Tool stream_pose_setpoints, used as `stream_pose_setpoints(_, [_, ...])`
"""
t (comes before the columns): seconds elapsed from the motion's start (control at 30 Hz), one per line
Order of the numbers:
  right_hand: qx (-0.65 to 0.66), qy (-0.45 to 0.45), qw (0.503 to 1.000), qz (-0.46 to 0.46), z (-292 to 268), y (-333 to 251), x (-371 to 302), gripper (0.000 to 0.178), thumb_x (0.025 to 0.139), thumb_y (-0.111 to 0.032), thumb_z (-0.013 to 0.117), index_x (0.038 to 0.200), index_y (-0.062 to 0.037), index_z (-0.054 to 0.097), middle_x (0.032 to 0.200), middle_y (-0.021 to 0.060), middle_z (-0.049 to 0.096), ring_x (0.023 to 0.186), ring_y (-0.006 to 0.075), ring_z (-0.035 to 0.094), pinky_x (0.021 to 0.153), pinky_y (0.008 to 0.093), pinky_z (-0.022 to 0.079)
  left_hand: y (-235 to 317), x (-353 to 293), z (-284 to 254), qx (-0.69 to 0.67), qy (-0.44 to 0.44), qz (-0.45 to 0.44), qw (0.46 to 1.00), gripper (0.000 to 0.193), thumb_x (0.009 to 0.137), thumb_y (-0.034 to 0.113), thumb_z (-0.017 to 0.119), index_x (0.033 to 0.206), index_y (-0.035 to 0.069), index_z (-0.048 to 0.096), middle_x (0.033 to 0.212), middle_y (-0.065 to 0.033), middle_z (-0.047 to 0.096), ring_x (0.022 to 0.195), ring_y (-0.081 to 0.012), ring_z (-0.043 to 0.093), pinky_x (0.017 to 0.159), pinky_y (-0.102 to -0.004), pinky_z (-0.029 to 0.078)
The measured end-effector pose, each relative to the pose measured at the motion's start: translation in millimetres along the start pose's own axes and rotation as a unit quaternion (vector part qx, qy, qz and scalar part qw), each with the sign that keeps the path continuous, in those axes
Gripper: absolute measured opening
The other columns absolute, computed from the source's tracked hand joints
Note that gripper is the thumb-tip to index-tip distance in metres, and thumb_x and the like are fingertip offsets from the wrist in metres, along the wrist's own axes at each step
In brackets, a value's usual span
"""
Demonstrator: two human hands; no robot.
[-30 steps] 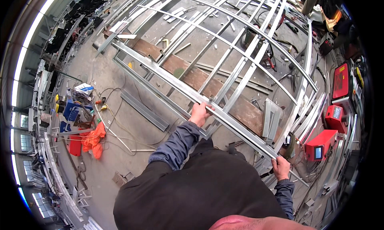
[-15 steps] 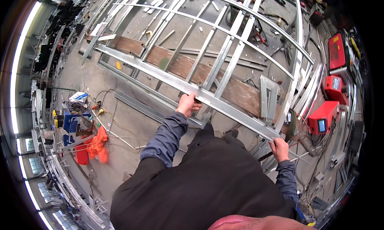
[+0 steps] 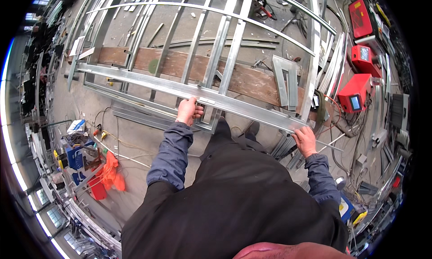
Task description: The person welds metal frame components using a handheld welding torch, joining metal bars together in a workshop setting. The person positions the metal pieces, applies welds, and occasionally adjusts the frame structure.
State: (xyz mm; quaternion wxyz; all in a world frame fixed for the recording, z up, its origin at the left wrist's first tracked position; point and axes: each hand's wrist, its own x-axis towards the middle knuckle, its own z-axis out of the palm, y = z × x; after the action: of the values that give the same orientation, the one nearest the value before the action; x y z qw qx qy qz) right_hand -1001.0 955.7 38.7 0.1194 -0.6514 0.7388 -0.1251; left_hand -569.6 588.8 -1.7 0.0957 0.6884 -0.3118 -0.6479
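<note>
A long silver metal profile (image 3: 155, 84) runs across in front of me, forming the near side of a large metal frame. My left hand (image 3: 189, 111) grips its near edge around the middle, the thumb up against the metal and the other fingers curled below. At the right end of the same profile, my right hand (image 3: 305, 141) is closed over the corner, its fingertips partly hidden. Several crossbars (image 3: 192, 48) stretch away from the profile, and a curved metal strip (image 3: 176, 5) passes over them.
A worn brown board (image 3: 249, 82) lies beneath the frame. Red machines (image 3: 354, 93) with cables stand at the right. Offcuts and loose bars (image 3: 139, 118) lie on the floor. On the left are an orange cloth (image 3: 112, 172) and a blue tool case (image 3: 75, 157).
My view has turned, so the frame and both hands appear farther left and higher, with the profile lying more level. Both hands have stayed on the profile.
</note>
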Motion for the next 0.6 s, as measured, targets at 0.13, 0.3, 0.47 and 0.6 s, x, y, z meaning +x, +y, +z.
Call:
stream_pose_setpoints(0.13, [0.004,0.003,1.0,0.001,10,4,-2,0.025,0.087,-0.02,0.085,0.107,-0.01,0.072,0.093,0.0087,0.058,0.09,0.033,0.06,0.079,0.0452,0.051,-5,8,-2,0.012,0.003,-0.003,1.0,0.039,0.109,0.038,0.06,0.119,0.001,0.065,0.09,-0.0137,0.077,0.067,-0.0202,0.073,0.058,-0.0348,0.057])
stream_pose_setpoints(0.3, [-0.012,-0.012,1.0,0.016,20,4,0,0.026,0.086,-0.017,0.084,0.107,-0.0113,0.07,0.093,0.009,0.057,0.092,0.0334,0.06,0.081,0.0454,0.051,-5,12,-5,0.015,-0.003,0.0,1.0,0.043,0.109,0.04,0.061,0.122,-0.001,0.06,0.09,-0.0148,0.076,0.065,-0.02,0.072,0.055,-0.0336,0.055])
stream_pose_setpoints(0.47, [0.001,-0.011,0.999,0.038,12,-7,7,0.026,0.087,-0.019,0.084,0.106,-0.0098,0.07,0.097,0.009,0.061,0.096,0.0337,0.062,0.084,0.0448,0.052,-2,2,-21,0.064,-0.037,-0.012,0.997,0.054,0.107,0.053,0.065,0.122,0.001,0.062,0.088,-0.0127,0.076,0.064,-0.0188,0.071,0.056,-0.0321,0.055])
stream_pose_setpoints(0.6, [0.039,0.057,0.997,0.028,-12,-26,41,0.018,0.09,-0.017,0.081,0.103,-0.0083,0.072,0.097,0.0095,0.066,0.094,0.0337,0.065,0.084,0.0447,0.053,1,-13,-38,0.204,0.072,0.233,0.948,0.04,0.103,0.04,0.075,0.093,0.003,0.064,0.074,-0.0127,0.072,0.064,-0.0213,0.072,0.059,-0.0363,0.054])
